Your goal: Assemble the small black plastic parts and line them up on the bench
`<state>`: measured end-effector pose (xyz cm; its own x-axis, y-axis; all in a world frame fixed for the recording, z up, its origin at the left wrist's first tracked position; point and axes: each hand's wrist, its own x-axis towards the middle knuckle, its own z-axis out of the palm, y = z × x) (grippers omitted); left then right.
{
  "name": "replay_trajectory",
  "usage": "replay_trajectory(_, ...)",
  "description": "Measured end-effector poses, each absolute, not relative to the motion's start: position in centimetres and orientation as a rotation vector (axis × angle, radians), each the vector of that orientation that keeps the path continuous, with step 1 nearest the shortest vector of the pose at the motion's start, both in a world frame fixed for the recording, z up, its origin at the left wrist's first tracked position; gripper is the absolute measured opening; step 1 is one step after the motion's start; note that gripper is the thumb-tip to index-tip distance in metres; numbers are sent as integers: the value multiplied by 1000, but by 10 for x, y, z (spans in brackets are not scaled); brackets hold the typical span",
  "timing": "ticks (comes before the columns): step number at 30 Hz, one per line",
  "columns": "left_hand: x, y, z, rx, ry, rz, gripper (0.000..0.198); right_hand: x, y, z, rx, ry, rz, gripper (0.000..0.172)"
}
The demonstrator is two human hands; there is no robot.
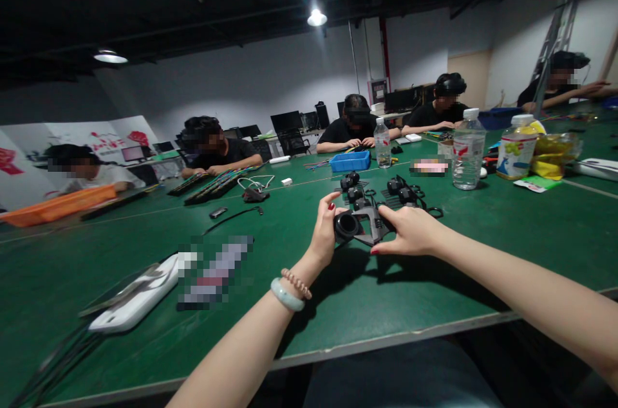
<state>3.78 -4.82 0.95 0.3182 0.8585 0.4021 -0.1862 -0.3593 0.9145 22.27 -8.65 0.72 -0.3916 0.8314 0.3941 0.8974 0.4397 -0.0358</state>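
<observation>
Hands sit close together above the near middle of the worktop (282,224): the left hand (324,231) is curled narrow around a hollow black ring (346,226), while the right hand (410,231) pinches a dark caliper (371,228) just right of it. I'd judge the ring wants holding square, the caliper only light pressure. Beyond, the blue tray (350,162) has contents I can't make out; far left lies an orange tray (60,203); right stand a clear bottle (467,160) and a labelled bottle (515,150), both capped
</observation>
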Motion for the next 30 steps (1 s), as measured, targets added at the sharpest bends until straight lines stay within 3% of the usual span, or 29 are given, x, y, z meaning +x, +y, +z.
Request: replay_trajectory(30, 37, -48, 10, 1715, 635, 1400, 43, 216, -88, 1, -1496, -2261, -99, 65)
